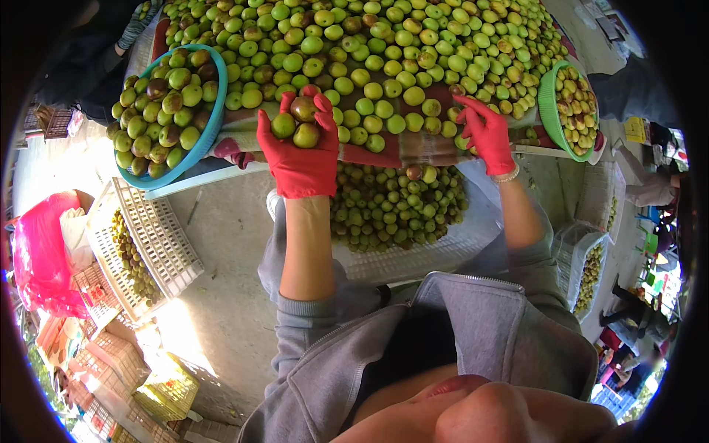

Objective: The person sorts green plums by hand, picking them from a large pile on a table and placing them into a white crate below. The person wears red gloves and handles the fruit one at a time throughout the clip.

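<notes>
My left hand [302, 152], in a red glove, is turned palm up and holds several green and brown jujube-like fruits [306, 135] within its curled fingers. It is above the front edge of a cloth-covered table [382, 152]. My right hand [487, 133], also red-gloved, is over the same edge further right. Its index finger points out close to a brown fruit [457, 89], and the other fingers are bent; I see nothing held in it. Loose green fruits [388, 61] are spread thickly over the table beyond both hands.
A blue basket [220, 94] of fruit stands at the table's left, a green basket [548, 105] at its right. Below the edge is a lined crate [388, 266] heaped with fruit. White crates [160, 238] stand on the floor to the left. A striped-gloved hand [138, 25] shows upper left.
</notes>
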### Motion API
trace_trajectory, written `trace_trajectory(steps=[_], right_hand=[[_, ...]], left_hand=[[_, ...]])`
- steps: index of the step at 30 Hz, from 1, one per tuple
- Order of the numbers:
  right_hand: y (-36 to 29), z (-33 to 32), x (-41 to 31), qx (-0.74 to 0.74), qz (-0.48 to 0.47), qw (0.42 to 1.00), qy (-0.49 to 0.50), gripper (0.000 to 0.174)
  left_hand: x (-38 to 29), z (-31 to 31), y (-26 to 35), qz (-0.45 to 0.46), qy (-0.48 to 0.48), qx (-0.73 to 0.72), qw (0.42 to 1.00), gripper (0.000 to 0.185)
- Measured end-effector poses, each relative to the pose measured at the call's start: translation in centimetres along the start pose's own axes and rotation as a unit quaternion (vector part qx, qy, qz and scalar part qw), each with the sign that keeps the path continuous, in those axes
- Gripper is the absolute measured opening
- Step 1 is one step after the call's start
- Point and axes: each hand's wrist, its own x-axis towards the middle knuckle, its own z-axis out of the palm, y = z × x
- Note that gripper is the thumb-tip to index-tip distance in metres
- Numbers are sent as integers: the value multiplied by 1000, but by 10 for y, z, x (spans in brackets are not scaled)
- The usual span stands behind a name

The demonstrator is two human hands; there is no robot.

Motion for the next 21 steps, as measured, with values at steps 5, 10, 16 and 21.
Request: trace_trajectory(steps=[5, 10, 16, 21], right_hand=[[5, 16, -15, 192, 73, 978, -33, 33], [-5, 26, -20, 500, 216, 829, -131, 37], [-28, 28, -33, 494, 184, 839, -136, 37], [-32, 25, -49, 346, 96, 925, -121, 37]], left_hand=[[3, -7, -2, -4, -6, 4, 1000, 41], [3, -3, -1, -6, 15, 14, 1000, 40], [5, -4, -3, -22, 11, 14, 1000, 36], [3, -5, -3, -24, 10, 19, 999, 35]])
